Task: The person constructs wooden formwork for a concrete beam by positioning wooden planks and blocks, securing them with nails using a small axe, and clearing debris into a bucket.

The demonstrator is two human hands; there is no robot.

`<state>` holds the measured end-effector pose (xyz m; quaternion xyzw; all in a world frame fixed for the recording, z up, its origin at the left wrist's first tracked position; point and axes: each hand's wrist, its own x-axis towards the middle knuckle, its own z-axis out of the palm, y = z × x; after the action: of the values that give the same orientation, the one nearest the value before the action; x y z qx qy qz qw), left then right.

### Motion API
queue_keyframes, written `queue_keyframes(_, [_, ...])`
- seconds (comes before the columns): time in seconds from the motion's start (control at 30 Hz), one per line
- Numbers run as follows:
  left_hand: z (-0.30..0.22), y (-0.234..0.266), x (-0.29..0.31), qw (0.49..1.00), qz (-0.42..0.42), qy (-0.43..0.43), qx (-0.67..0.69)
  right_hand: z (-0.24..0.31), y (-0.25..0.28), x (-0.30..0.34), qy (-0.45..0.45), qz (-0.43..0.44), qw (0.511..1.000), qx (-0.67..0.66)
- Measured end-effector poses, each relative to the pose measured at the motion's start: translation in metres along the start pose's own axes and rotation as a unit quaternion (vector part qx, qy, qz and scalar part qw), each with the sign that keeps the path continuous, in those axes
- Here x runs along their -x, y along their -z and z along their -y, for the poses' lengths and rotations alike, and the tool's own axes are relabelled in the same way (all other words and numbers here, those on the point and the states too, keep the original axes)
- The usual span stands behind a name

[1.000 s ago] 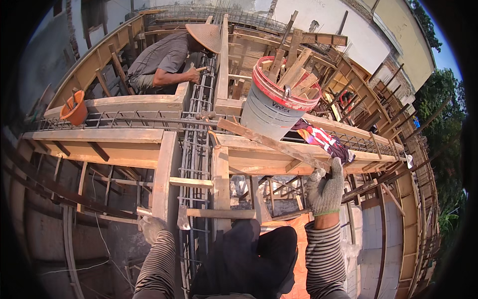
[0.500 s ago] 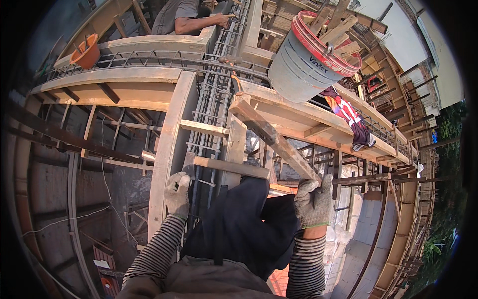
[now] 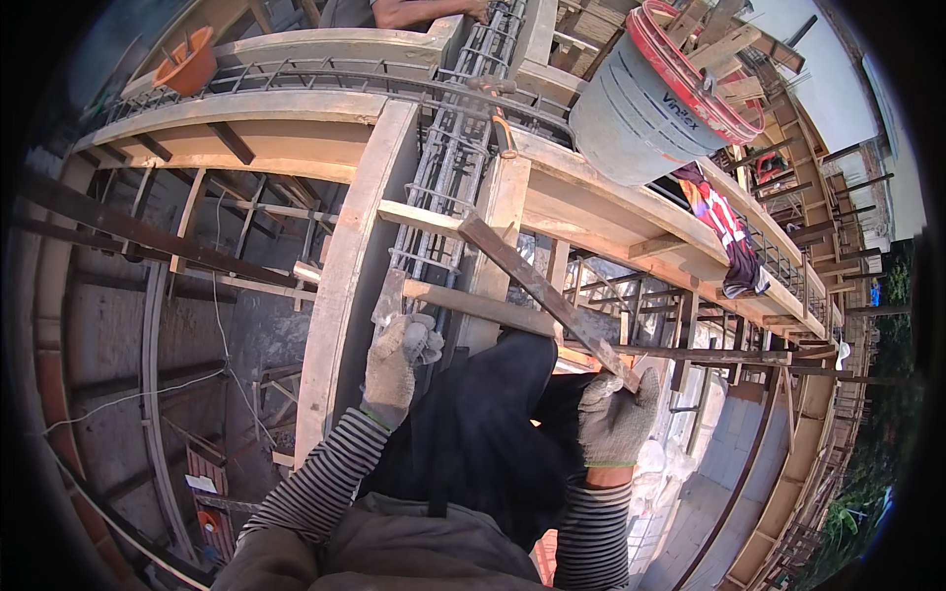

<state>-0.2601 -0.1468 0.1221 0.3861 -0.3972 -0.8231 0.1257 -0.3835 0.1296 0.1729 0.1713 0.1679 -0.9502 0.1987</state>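
My right hand (image 3: 616,419), in a knitted work glove, grips the lower end of a wooden batten (image 3: 542,295). The batten slants up and left, its far end near a short wooden crosspiece (image 3: 422,218). My left hand (image 3: 392,369), also gloved, has its fingers curled in by the inner face of the formwork board (image 3: 340,286); what they hold, if anything, I cannot make out. Just beyond those fingers is the left end of a second wooden crosspiece (image 3: 478,306). Between the formwork boards runs a cage of steel rebar (image 3: 448,163).
A grey bucket (image 3: 631,118) with a red rim holds wood offcuts. An orange-handled tool (image 3: 506,138) lies by the rebar. An orange tub (image 3: 184,64) and a colourful cloth (image 3: 724,231) rest on the formwork. Another person's arm (image 3: 429,12) reaches in at the top. Deep drops lie on both sides.
My left hand has moved up and right, its fingers turning inward. The batten in my right hand has swung to a different slant. The view has shifted, so the scene sits farther right.
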Motion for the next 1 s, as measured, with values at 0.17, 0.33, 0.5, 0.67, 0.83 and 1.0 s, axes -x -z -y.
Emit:
queue_keyframes(0.17, [0.012,0.016,-0.003,0.987,0.083,-0.016,0.136,-0.028,-0.016,0.006,0.129,-0.058,0.970,0.197])
queue_keyframes(0.33, [0.019,0.006,-0.005,0.967,0.145,0.026,0.208,-0.041,-0.019,0.013,0.171,-0.082,0.937,0.294])
queue_keyframes(0.5, [0.031,0.003,-0.006,0.999,-0.030,-0.018,0.000,-0.053,-0.043,0.028,0.135,-0.077,0.953,0.261])
queue_keyframes(0.67, [0.020,0.061,-0.011,0.990,-0.010,0.115,0.076,-0.037,-0.003,0.026,0.199,-0.094,0.943,0.248])
queue_keyframes(0.83, [-0.005,0.060,0.007,0.990,0.055,0.083,0.096,-0.023,0.013,0.027,0.202,-0.111,0.943,0.240])
queue_keyframes(1.0, [-0.030,0.011,0.031,0.991,0.130,0.012,-0.030,-0.022,0.019,0.026,0.199,-0.106,0.943,0.245])
